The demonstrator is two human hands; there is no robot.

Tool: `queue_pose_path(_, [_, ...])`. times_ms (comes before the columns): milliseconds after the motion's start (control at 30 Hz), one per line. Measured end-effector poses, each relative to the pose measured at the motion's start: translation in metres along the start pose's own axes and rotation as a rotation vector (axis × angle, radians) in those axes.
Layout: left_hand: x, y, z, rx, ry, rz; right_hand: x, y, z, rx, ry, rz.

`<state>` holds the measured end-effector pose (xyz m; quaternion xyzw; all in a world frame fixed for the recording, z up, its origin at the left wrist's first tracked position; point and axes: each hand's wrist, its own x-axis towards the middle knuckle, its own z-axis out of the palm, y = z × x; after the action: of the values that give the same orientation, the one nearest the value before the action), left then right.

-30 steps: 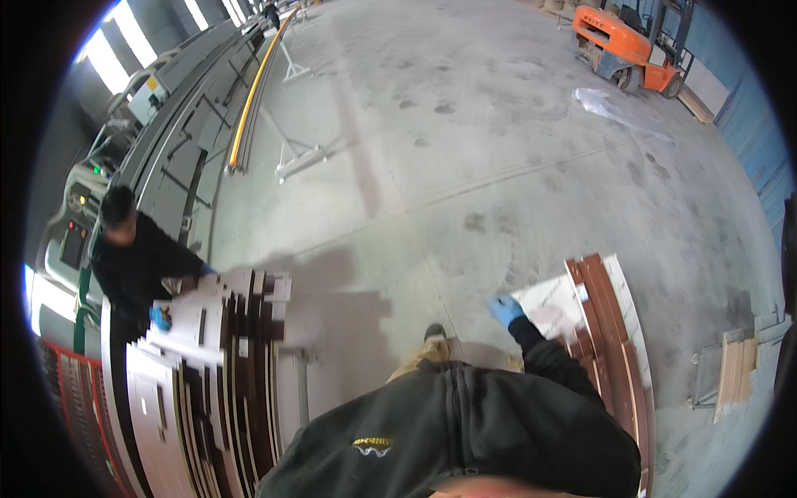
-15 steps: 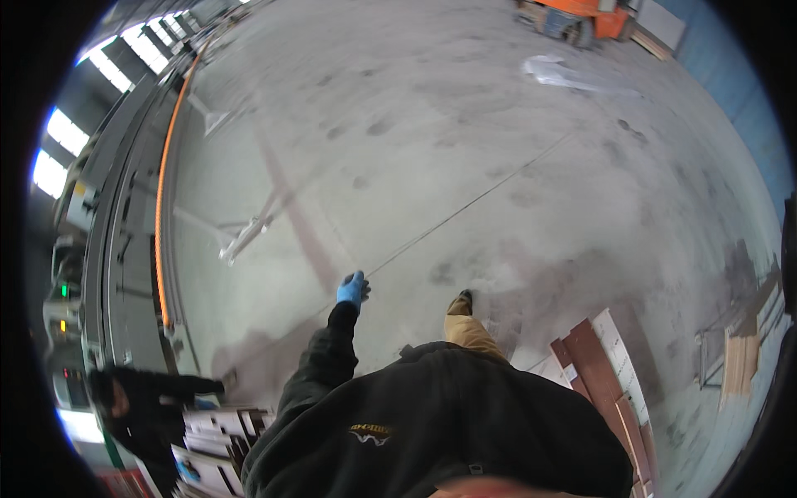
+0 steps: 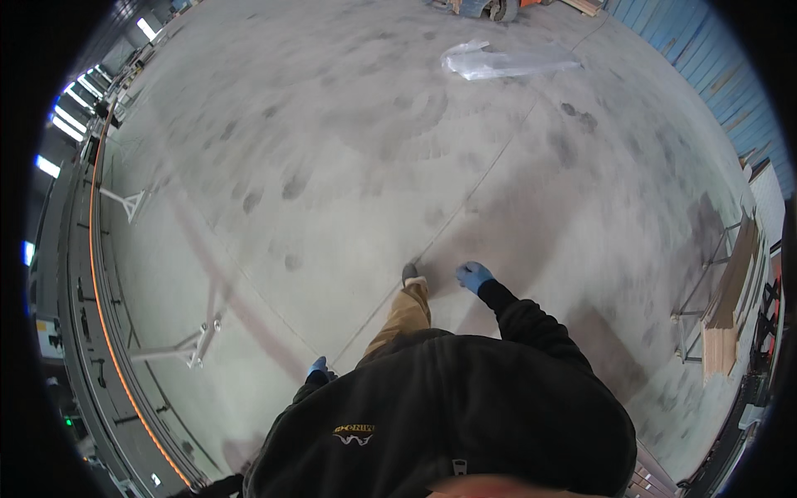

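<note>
My right hand (image 3: 473, 276), in a blue glove, swings in front of my body above the concrete floor (image 3: 365, 207). Its fingers are curled in, and nothing shows in them. Low at my left side is my left hand (image 3: 320, 367), also blue-gloved, partly hidden by my dark sleeve; its fingers are too small and covered to make out. Neither hand touches an object. One shoe (image 3: 409, 272) is stretched forward near a thin floor seam.
Along the left runs a long machine bed (image 3: 91, 332) with an orange hose (image 3: 104, 274) and white support legs (image 3: 199, 342). Clear plastic film (image 3: 498, 62) lies ahead, before an orange vehicle (image 3: 502, 8). Boards (image 3: 726, 315) lean on a metal rack at right, near a blue wall (image 3: 706, 66).
I have stepped forward, and the plastic film appears closer. My right hand has swung into view; my left has dropped back. The co-worker and nearby panel stacks have mostly left the picture.
</note>
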<state>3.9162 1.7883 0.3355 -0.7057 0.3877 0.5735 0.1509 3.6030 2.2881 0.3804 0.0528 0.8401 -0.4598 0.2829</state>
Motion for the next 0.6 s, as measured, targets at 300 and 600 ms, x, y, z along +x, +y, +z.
queue_pose_path(300, [-0.024,0.372,0.309,0.442,-0.185,0.253,0.119,0.003,-0.153,0.086,0.043,0.737])
queue_pose_path(600, [-0.121,0.662,0.691,0.388,-0.369,0.588,0.351,0.010,-0.279,-0.459,-0.076,0.556])
